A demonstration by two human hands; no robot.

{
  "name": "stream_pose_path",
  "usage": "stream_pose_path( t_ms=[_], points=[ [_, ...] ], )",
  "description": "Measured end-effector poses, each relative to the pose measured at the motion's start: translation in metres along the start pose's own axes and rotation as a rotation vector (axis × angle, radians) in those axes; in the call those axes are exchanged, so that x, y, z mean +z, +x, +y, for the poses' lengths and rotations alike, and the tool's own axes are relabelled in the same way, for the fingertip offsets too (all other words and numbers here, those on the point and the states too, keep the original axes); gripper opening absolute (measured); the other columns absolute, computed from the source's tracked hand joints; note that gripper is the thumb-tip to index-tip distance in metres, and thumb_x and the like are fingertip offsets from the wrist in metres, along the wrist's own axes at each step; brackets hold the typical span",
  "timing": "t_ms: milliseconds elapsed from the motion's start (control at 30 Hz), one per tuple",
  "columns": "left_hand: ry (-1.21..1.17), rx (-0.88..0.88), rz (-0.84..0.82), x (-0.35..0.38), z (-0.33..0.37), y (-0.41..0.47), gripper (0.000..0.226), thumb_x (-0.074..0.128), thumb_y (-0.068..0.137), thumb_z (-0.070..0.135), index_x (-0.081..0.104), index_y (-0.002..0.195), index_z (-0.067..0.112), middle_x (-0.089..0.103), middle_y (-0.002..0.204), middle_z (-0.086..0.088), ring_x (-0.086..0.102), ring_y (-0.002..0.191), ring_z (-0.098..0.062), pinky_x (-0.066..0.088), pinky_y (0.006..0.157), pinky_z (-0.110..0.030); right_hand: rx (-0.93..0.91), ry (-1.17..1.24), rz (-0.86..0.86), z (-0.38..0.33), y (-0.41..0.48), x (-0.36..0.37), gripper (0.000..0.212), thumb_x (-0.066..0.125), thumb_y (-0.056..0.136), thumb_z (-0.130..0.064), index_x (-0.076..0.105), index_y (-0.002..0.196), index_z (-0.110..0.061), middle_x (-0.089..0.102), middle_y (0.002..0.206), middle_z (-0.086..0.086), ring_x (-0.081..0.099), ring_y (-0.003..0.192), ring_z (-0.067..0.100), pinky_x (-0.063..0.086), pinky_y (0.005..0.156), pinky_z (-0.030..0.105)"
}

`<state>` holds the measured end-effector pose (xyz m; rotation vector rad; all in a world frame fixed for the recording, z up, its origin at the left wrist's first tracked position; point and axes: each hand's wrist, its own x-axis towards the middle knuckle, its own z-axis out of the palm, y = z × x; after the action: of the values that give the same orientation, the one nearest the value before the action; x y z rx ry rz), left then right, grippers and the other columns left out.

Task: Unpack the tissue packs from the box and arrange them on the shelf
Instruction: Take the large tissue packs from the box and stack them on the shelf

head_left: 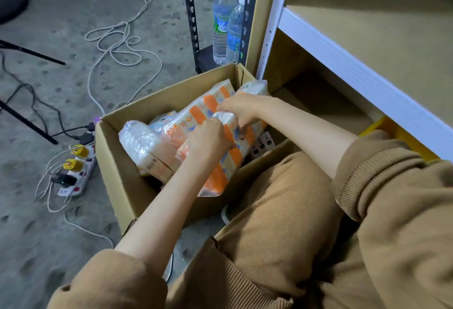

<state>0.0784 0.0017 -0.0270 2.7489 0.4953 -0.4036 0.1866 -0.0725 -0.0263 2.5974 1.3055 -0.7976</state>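
my left grip [208,138] and right grip [241,110] pinch the orange-and-white plastic-wrapped tissue pack [232,159] | I should lift level, clearing the brown cardboard box [117,173]

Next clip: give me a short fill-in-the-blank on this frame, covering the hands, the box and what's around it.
1. The left hand and right hand both grip a tissue pack patterned white and ____.
2. The cardboard box stands on the ____.
3. Beyond the box stand ____ water bottles.
4. The power strip lies on the person's ____ side of the box.

Missing words: orange; floor; two; left.
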Motion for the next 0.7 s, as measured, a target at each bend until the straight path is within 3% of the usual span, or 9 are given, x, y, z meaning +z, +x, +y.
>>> stream_pose_path(
  t_ms=[67,167,400,600,700],
  points=[
    [-0.007,0.039,0.046,-0.003,-0.001,-0.004,0.036,0.06,0.089,0.028,0.056,0.116,0.005,0.065,0.111,-0.014,0.063,0.1,-0.028,0.05,0.077,-0.034,0.01,0.041,0.055,0.002,-0.007,0.001,0.064,0.08,0.067,-0.019,0.053,0.125,-0.013,0.058,0.127,0.008,0.053,0.116,0.025,0.046,0.099,0.041],
    [0.082,0.126,0.134,-0.007,-0.001,-0.017,0.031,0.059,0.089,0.026,0.056,0.114,0.007,0.065,0.106,-0.011,0.064,0.096,-0.027,0.045,0.068,-0.032,0.042,0.102,0.112,0.001,-0.025,0.005,0.054,0.079,0.068,-0.023,0.059,0.116,-0.01,0.062,0.119,0.008,0.056,0.11,0.025,0.048,0.095,0.041],
    [0.164,0.237,0.24,-0.027,-0.006,-0.055,0.032,0.056,0.088,0.026,0.056,0.119,0.016,0.065,0.109,-0.011,0.061,0.102,-0.03,0.039,0.068,-0.034,0.056,0.234,0.318,-0.022,-0.081,0.008,0.044,0.07,0.079,-0.017,0.058,0.121,-0.008,0.06,0.122,0.009,0.055,0.115,0.021,0.045,0.096,0.033],
    [0.165,0.263,0.347,-0.062,0.003,-0.084,0.027,0.059,0.084,0.024,0.059,0.111,0.018,0.065,0.105,-0.014,0.06,0.1,-0.039,0.032,0.067,-0.034,0.08,0.166,0.518,-0.032,-0.118,-0.02,0.044,0.068,0.079,-0.02,0.058,0.121,-0.009,0.059,0.121,0.01,0.054,0.112,0.025,0.04,0.084,0.028],
    [0.163,0.294,0.411,-0.079,0.013,-0.094,0.028,0.06,0.083,0.022,0.061,0.111,0.019,0.065,0.104,-0.015,0.06,0.099,-0.039,0.031,0.065,-0.032,0.111,0.137,0.593,-0.032,-0.138,-0.036,0.041,0.069,0.077,-0.02,0.061,0.116,-0.009,0.061,0.119,0.01,0.056,0.11,0.027,0.044,0.088,0.032]
  ],
)
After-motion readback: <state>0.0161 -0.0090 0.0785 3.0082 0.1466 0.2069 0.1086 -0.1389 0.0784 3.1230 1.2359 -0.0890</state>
